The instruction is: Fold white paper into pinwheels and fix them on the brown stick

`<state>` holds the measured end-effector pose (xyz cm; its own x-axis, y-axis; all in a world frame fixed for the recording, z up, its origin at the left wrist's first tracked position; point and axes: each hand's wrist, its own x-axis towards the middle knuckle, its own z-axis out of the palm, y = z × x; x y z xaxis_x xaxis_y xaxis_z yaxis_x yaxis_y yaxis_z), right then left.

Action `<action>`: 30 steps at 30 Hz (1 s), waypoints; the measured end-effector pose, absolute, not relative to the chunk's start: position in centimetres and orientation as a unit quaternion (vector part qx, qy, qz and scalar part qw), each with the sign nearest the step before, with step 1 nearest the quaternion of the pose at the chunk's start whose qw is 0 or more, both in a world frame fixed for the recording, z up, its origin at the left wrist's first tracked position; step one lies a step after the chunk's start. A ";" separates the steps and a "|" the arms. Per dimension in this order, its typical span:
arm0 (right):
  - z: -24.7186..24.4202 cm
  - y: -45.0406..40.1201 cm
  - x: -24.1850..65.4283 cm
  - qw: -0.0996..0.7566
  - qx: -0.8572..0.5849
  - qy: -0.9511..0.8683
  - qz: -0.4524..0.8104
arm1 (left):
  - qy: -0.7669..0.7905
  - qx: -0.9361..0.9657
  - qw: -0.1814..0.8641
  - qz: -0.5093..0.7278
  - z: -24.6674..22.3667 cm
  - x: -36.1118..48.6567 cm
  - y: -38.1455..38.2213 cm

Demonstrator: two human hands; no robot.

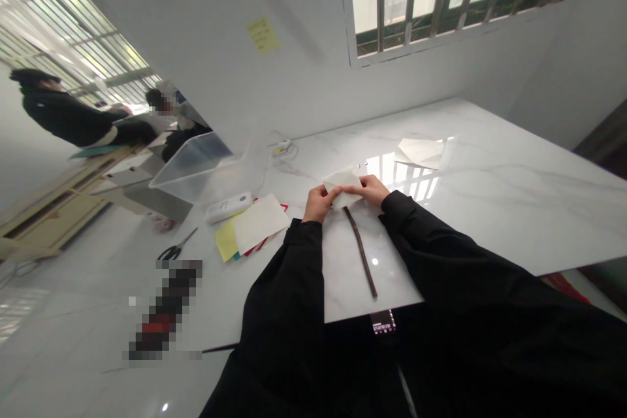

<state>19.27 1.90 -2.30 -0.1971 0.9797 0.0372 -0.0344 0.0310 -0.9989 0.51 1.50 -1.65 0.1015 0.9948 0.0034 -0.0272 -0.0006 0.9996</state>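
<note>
Pinching folded white paper, left hand, right hand; sticky-note writing apparently unreadable.

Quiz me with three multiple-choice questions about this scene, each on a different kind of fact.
1. Where is the dark brown stick?
A) inside the plastic bin
B) on the marble table, below the left hand and right hand
C) on the windowsill

2. What colour is the note on the wall?
A) pink
B) blue
C) yellow

3. What state is the white paper in?
A) folded
B) rolled into a tube
C) crumpled into a ball

1: B, it lies on the tabletop beneath both hands.
2: C, the note shows yellow.
3: A, it is doubled over between the fingers.
</note>
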 end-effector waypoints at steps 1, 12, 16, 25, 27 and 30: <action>-2.3 1.9 19.2 0.465 -0.429 -0.553 0.542 | 0.466 0.523 0.527 0.481 -1.6 0.5 1.4; -3.5 2.4 19.4 0.442 -0.453 -0.618 0.467 | 0.469 0.472 0.483 0.569 -3.1 -0.2 2.9; -3.4 2.4 19.3 0.454 -0.448 -0.594 0.490 | 0.465 0.451 0.485 0.587 -3.1 -0.1 3.0; -2.7 2.2 19.2 0.478 -0.435 -0.557 0.522 | 0.447 0.421 0.498 0.612 -3.2 0.1 3.1; -2.7 2.2 19.2 0.479 -0.428 -0.556 0.528 | 0.446 0.422 0.498 0.613 -3.2 0.1 3.1; -2.6 2.2 19.2 0.486 -0.421 -0.548 0.535 | 0.446 0.418 0.499 0.614 -3.2 0.0 3.1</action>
<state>19.17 2.16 -2.58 -0.1725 0.9816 0.0822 -0.0583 0.0731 -0.9956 0.04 3.11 -3.17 -0.1511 0.9862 0.0681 -0.2395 -0.1034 0.9654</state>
